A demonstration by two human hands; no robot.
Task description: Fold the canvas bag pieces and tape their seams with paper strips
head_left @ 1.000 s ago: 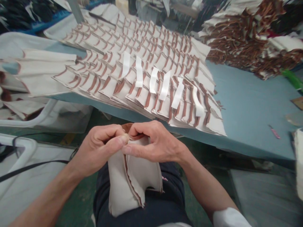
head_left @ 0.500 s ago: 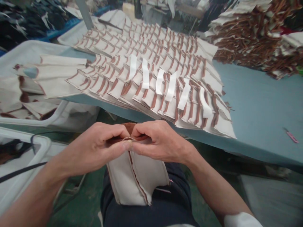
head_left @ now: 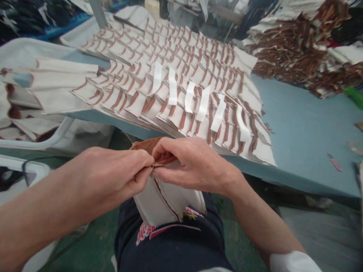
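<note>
Between my hands is a stitched fabric piece (head_left: 161,204), off-white outside and brown inside, with a dark seam down its middle. My left hand (head_left: 121,172) is closed in a pinch on its upper edge near the seam. My right hand (head_left: 187,162) grips the same edge just to the right, thumb below and fingers curled over it. The fingertips of both hands nearly touch. The piece hangs in front of my dark clothing (head_left: 170,245), and part of its upper edge is hidden behind my fingers.
Overlapping rows of similar off-white and brown pieces (head_left: 176,87) cover much of the blue table (head_left: 297,124); several white strips (head_left: 204,104) lie on them. Brown-edged stacks (head_left: 295,53) rise at the back right. A pink tool (head_left: 335,162) lies at right. White bins (head_left: 61,134) stand left.
My left hand has turned over into a tighter, knuckles-up pinch at the seam. The fabric piece has risen a little and more of its brown inside shows. The view has shifted slightly.
</note>
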